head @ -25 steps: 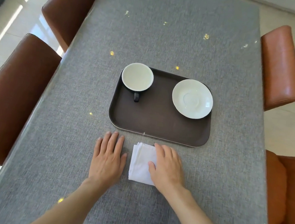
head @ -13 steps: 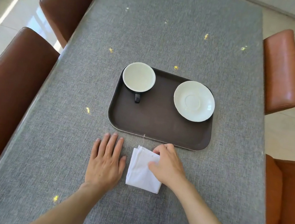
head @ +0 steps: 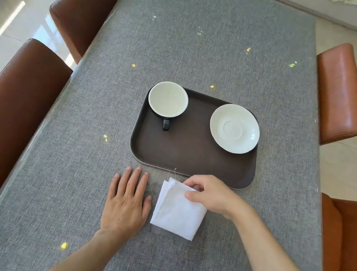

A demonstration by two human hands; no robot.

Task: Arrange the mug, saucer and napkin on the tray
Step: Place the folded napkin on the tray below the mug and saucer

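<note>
While the left hand lies flat and open on the grey woven tablecloth, fingers spread and holding nothing, the right hand curls over the far right corner of the folded white cloth napkin, thumb on top and fingertips tucked at its edge in a pinch. That napkin rests on the tablecloth just beside the left hand and near the closest rim of the dark brown rounded rectangular tray, not on it; whether its pinched corner is lifted cannot be told. On the tray, the black mug with a white interior stands upright in the far left corner, its handle pointing toward the person. The round white ceramic saucer sits at the far right side, apart from the mug. Brown leather chairs flank the table.
</note>
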